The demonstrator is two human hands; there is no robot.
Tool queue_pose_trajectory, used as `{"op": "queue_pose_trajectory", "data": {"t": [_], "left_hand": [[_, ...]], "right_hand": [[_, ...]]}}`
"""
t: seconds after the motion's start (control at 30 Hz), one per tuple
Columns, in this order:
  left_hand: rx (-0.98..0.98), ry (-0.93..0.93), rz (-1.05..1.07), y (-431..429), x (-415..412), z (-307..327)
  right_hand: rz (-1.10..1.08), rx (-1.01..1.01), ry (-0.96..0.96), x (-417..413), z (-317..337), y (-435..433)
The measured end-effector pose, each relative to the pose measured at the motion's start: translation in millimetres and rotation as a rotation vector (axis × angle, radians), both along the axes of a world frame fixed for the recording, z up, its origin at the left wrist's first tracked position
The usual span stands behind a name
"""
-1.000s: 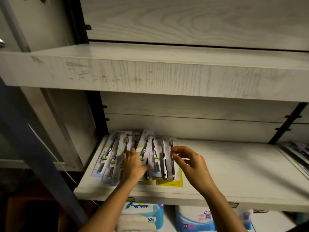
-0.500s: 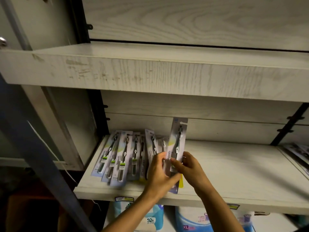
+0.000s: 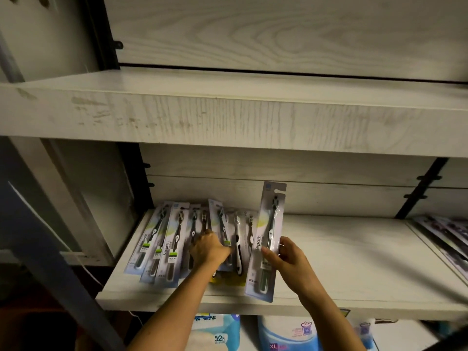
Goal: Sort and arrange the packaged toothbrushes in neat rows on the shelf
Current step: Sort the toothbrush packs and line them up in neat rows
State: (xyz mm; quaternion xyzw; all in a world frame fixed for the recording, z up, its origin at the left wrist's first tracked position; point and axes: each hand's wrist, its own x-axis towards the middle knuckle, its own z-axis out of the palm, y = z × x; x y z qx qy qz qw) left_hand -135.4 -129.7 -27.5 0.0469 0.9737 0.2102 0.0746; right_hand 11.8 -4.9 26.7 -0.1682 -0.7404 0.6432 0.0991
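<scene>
Toothbrush packs (image 3: pixel 167 239) on a pale wood-grain shelf (image 3: pixel 354 262), one lifted.
The shelf spans the view under an upper board (image 3: pixel 228 117). The packs lie overlapped at its left end, brush heads toward the back, and more packs (image 3: pixel 445 236) lie at the far right. The held pack (image 3: pixel 268 236) stands nearly upright just right of the group, its lower end near the front edge. The right hand (image 3: pixel 291 259) pinches its right edge, thumb on the front. The left hand (image 3: pixel 209 249) rests on the middle packs; whether it grips one I cannot tell.
</scene>
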Motion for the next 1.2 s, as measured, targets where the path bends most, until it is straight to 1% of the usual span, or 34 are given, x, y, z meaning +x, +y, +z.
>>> {"op": "queue_pose_trajectory", "data": {"t": [0.1,0.2,0.27,0.33,0.4,0.47,0.53,0.57,0.6,0.7,0.8,1.0,1.13,1.2], "left_hand": [[-0.015,0.000,0.020,3,2,5],[-0.063,0.044,0.004,7,6,12],[-0.034,0.052,-0.010,5,8,16],[0.043,0.059,-0.018,-3,12,21],[0.206,0.126,-0.043,-17,19,24],[0.483,0.146,-0.105,-32,32,25],[0.799,0.021,-0.164,-44,47,25],[0.912,-0.068,-0.200,-47,54,28],[0.964,-0.150,-0.234,-48,62,32],[1.049,-0.300,-0.291,-42,82,47],[1.116,-0.368,-0.326,-28,100,58],[1.109,-0.342,-0.354,15,143,68],[1.108,-0.356,-0.369,60,180,67],[1.139,-0.340,-0.351,88,205,65]], "right_hand": [[-0.007,0.001,-0.003,0,0,2],[0.002,0.007,-0.013,0,2,2],[0.006,0.010,-0.011,0,5,4],[0.012,0.007,-0.012,0,7,6],[0.015,0.006,-0.012,1,8,8],[0.014,-0.007,0.006,4,10,11],[0.016,-0.029,0.042,8,13,13],[0.018,-0.035,0.058,10,15,14],[0.020,-0.034,0.072,12,16,15],[0.016,-0.017,0.104,20,18,19],[-0.006,-0.003,0.140,35,20,27],[-0.016,-0.001,0.182,85,20,71],[0.015,0.031,0.217,122,19,120],[0.044,0.051,0.222,143,17,150]]}}
